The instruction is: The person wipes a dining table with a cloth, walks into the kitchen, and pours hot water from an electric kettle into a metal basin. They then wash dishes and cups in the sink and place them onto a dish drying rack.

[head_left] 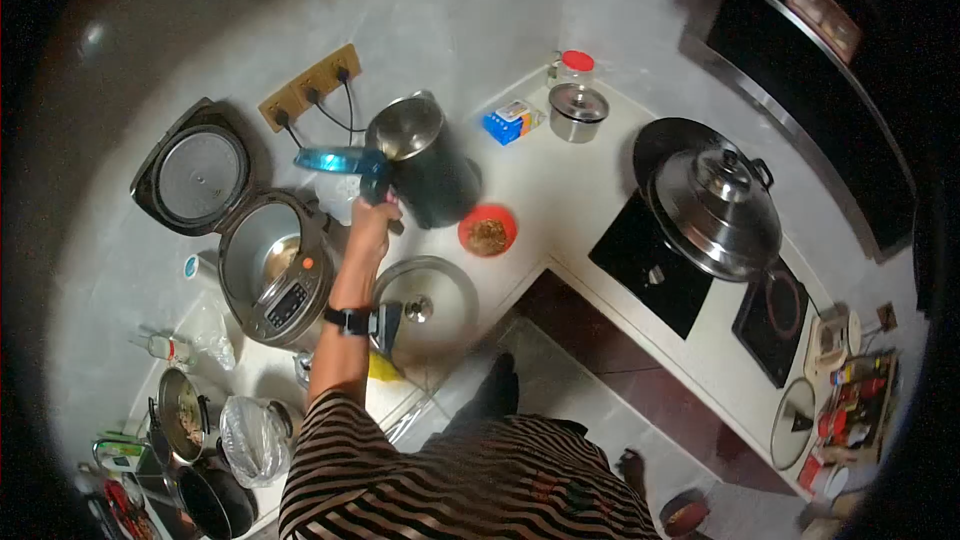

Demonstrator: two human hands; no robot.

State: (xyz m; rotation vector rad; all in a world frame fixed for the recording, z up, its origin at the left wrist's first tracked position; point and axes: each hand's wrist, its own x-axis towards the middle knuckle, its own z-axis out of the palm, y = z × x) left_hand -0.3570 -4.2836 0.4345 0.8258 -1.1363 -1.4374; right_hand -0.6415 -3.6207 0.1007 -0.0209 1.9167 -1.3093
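My left hand (373, 221), a watch on its wrist, is closed around the handle of a dark kettle (440, 180). The kettle's lid (338, 160), shiny blue, is flipped up, so the bare metal inside shows. Whether its base rests on the counter I cannot tell. Just right of the kettle sits a red bowl (510, 233) with brown crumbly food. Below my hand lies a glass pot lid (440, 290). To the left stands a rice cooker (290, 315) with its lid (200, 175) raised; something pale is in its pot. My right hand is out of sight.
A large lidded steel pot (720, 210) sits in a wok on the black cooktop (640, 280) at right. Near the wall are a steel canister (578, 120) and a blue packet (507, 123). Pans and a bagged pot (255, 445) crowd the lower left. Cords hang from the sockets (310, 88).
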